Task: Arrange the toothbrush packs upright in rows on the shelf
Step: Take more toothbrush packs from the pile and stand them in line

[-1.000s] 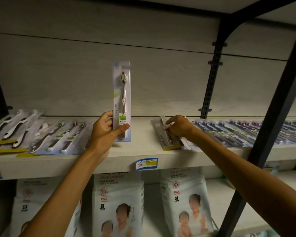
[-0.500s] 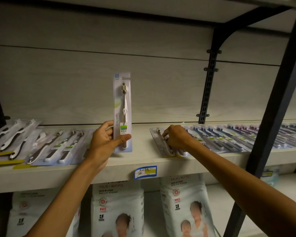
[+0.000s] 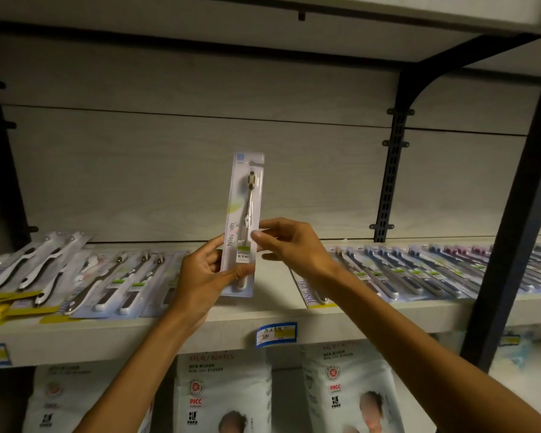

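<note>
Pale wood-grain board backs the shelf [image 3: 281, 310] in front of me, and one toothbrush pack [image 3: 244, 223] stands upright in my grasp above the middle of it, brush head at the top. My left hand [image 3: 200, 276] grips its lower part, thumb across the front and fingers curled behind, with the pack's bottom edge close above the shelf surface. My right hand [image 3: 294, 248] is at the pack's right edge around mid-height, thumb and forefinger closing on that edge, the other fingers loosely bent; I cannot tell how firmly it pinches. To my left a group of packs [image 3: 75, 276] lies flat and overlapping, roughly eight, though the overlap makes an exact count uncertain. To my right a longer row of flat packs [image 3: 419, 273] fans away toward the dark upright post [image 3: 512, 214]; I count at least ten before they blur together. Between the two groups is one bare strip of shelf, directly beneath the pack I hold, open back to the board. One blue and yellow price tag [image 3: 277, 334] sits on the shelf's front lip below that strip, and another tag is partly cut off at the far left. Under the shelf, three white diaper bags [image 3: 222, 395] show.
</note>
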